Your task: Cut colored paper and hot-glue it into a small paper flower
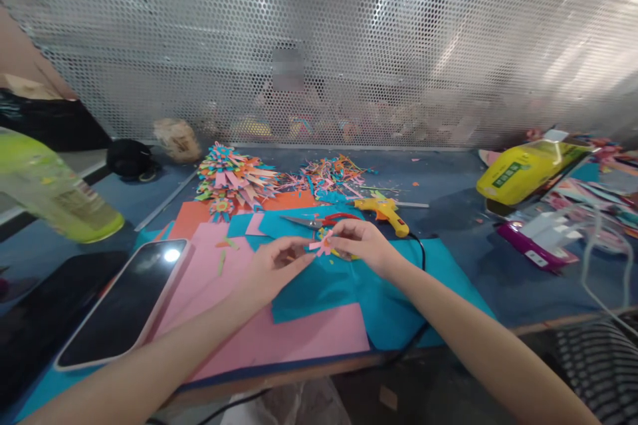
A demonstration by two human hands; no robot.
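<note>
Between my two hands is a small pink paper flower (321, 246) with narrow fringed petals. My right hand (356, 244) pinches its right side. My left hand (283, 264) is at its left edge, thumb and index finger curved toward the petals; whether they grip it is hard to make out. Under the hands lie blue sheets (309, 292) and a pink sheet (329, 334). Just beyond them rest red-handled scissors (319, 220), and a yellow hot glue gun (383, 207) with a blue front lies to the right.
A heap of fringed paper flowers (234, 179) and paper scraps (331, 174) lie before the perforated metal panel (319, 26). At left are a phone (127, 302) and a green bottle (54, 186). A yellow pack (513, 172) and a purple power strip (531, 249) with cables stand right.
</note>
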